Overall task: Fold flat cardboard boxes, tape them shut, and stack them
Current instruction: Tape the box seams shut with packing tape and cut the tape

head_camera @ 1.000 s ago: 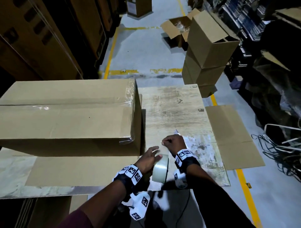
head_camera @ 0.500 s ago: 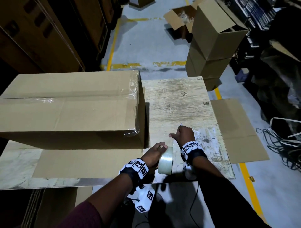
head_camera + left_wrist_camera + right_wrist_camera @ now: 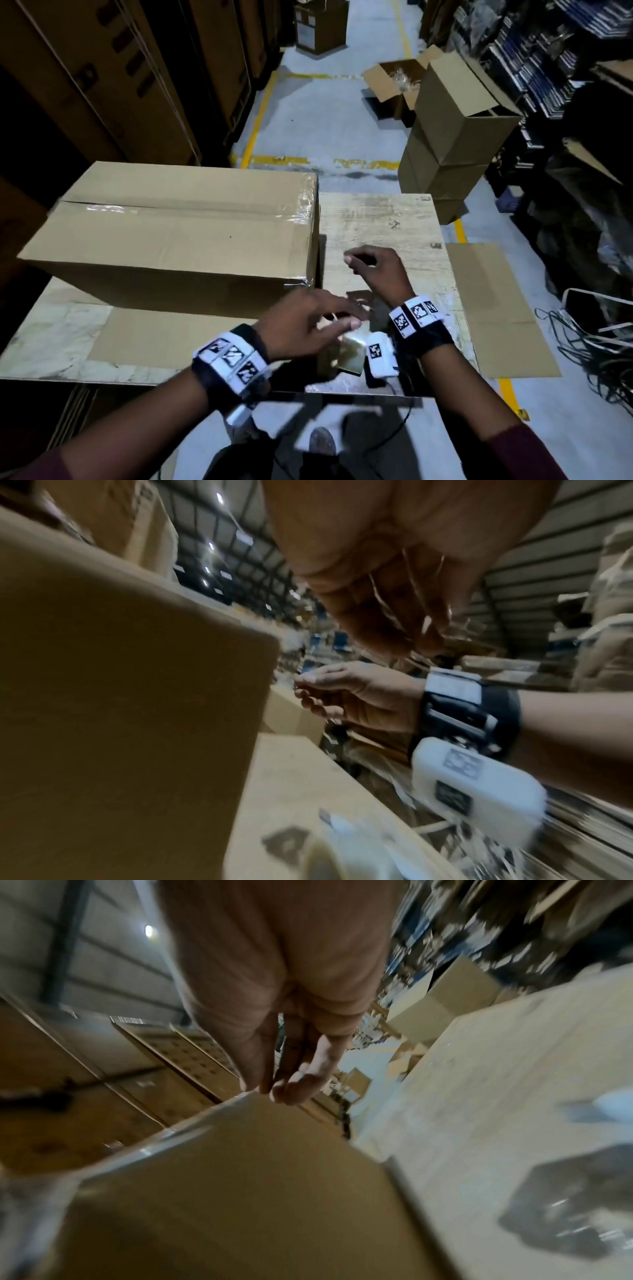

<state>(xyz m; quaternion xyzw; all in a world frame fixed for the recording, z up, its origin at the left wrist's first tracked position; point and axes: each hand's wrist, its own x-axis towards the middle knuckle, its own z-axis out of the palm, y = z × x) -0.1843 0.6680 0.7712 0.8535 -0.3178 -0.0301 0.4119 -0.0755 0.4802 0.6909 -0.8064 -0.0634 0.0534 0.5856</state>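
You stand in a dim warehouse aisle at a worn table (image 3: 376, 219), with a taped box (image 3: 178, 233) filling the left of the frame and a stack of boxes (image 3: 452, 137) on the floor at upper right.

Your left hand (image 3: 308, 325) hangs low at centre, fingers spread and relaxed over the tape roll (image 3: 351, 353), which lies at the table's near edge; blur hides whether they touch it. Your right hand (image 3: 376, 270) sits just above, right of the box's end, fingers curled with thumb meeting fingertip; what it pinches is too small to tell.

Half a second ago your left hand gripped the roll upright; now the roll lies lower and the hand has loosened. Your right hand has moved up toward the box.

The left wrist view shows your right hand (image 3: 346, 693) pinching beside the box corner (image 3: 260, 639), a detail the head view blurs. The right wrist view shows only its fingers (image 3: 301, 1069) loosely bent above the box.
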